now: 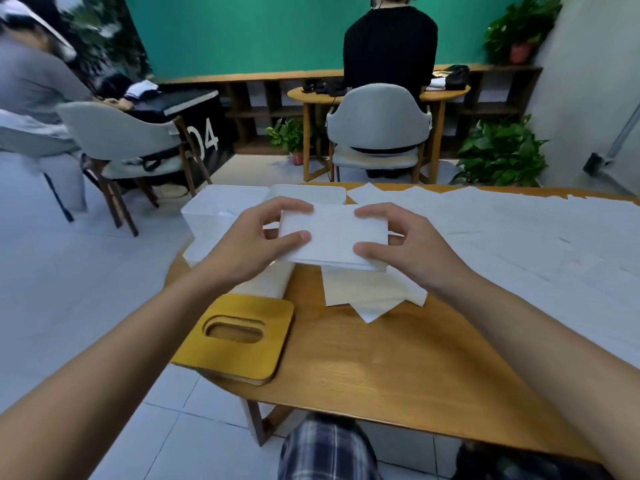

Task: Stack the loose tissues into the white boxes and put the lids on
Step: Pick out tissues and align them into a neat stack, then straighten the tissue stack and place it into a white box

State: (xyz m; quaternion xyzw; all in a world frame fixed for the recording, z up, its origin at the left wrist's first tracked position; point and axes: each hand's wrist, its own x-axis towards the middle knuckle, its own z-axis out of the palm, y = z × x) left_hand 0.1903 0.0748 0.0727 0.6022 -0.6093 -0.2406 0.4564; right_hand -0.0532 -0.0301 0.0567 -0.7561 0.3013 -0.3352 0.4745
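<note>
A person in black sits, back turned, on a grey chair at a round table by the green wall. Potted plants stand on the tiled floor. On the left, a black cabinet marked 04 stands behind a second chair.

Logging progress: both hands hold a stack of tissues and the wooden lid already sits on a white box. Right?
Not quite. The head view shows the left hand and right hand holding the stack of tissues, but the wooden lid lies flat on the table, not on a white box.
</note>
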